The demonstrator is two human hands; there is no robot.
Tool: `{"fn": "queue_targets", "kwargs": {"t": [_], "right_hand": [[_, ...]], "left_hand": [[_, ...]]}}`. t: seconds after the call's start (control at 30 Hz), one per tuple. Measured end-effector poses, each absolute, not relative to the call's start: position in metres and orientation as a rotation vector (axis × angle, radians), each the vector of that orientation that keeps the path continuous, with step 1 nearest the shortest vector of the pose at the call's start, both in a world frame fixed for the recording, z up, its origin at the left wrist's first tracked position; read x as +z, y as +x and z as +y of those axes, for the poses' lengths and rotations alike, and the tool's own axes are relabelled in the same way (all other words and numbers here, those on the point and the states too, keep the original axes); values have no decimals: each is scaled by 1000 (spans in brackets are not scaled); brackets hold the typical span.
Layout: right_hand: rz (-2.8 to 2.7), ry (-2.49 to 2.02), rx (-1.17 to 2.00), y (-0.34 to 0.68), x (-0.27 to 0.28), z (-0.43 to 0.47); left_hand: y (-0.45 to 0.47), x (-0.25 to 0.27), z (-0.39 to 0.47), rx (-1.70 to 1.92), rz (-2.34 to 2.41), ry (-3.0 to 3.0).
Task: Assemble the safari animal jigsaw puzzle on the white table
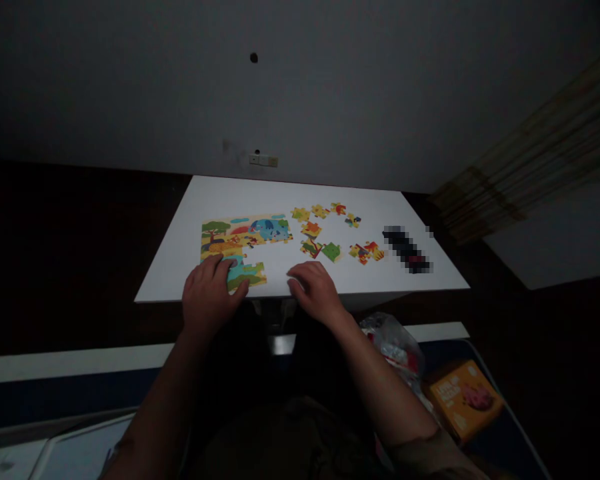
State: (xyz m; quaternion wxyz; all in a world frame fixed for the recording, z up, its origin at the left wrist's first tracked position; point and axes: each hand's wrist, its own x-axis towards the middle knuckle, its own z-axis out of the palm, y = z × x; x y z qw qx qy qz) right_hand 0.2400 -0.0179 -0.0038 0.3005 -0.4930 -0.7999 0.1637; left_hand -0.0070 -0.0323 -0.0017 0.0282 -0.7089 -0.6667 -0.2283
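Note:
A partly joined jigsaw puzzle (225,241) with a tree, a blue elephant and a green strip lies on the left half of the white table (230,193). My left hand (209,291) rests over its lower left corner, fingers apart and thumb on the bottom edge, hiding part of the picture. Near the front edge my right hand (316,290) lies on the bare tabletop, thumb apart from the fingers, with nothing seen in it. Loose puzzle pieces spread to the right of the joined part, among them a green piece (332,251), an orange piece (311,229) and a blue-and-yellow piece (353,220).
A blurred-out dark object (407,250) lies at the table's right side. Below right, an orange puzzle box (464,399) and a clear plastic bag (393,340) sit on a dark blue surface. Behind the table stands a wall with a socket (263,160); a striped curtain (500,173) hangs at right.

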Motion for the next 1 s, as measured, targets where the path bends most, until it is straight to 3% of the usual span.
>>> {"fn": "queue_targets", "kwargs": {"t": [0.5,1.0], "right_hand": [[-1739,-1832,6,376,-16,6],[-1720,-2022,-161,414,-20,27]], "left_hand": [[-7,-6,-28,-633,-2014,-2171],[-6,-4,-29,-630,-2018,-2194]]}}
